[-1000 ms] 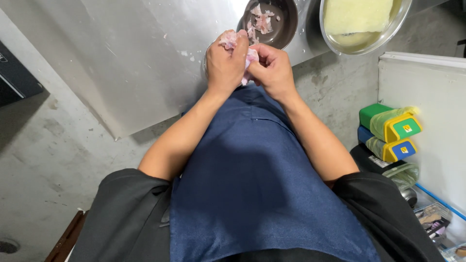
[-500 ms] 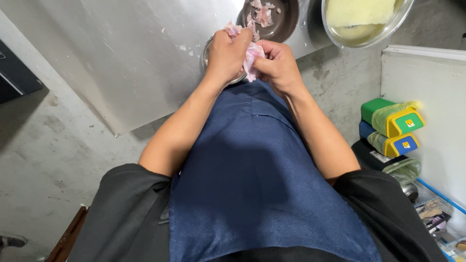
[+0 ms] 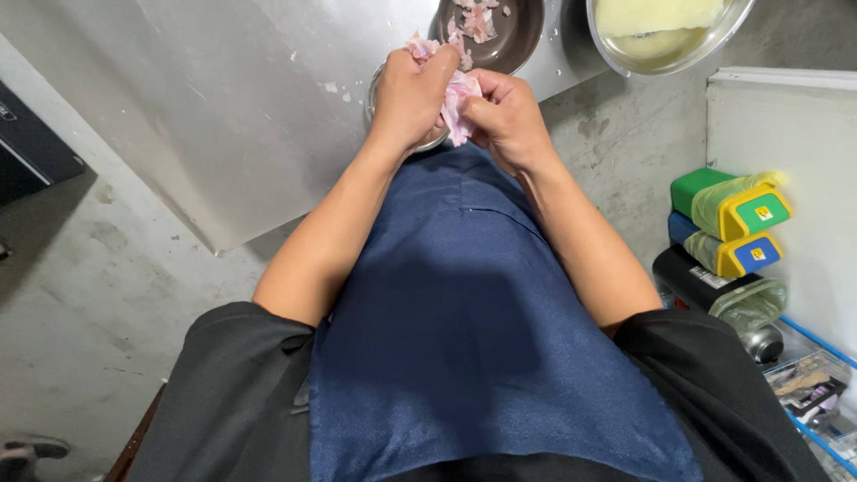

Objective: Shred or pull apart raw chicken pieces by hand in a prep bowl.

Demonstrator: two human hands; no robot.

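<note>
Both hands, left hand, right hand, pinching pink peel, at steel counter edge

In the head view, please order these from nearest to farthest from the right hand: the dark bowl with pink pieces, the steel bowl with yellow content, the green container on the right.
From the right hand:
1. Dark bowl, just above the hand on the steel counter.
2. Steel bowl with yellow content, up and to the right at the counter edge.
3. Green container, far right, low beside the white wall.
</note>
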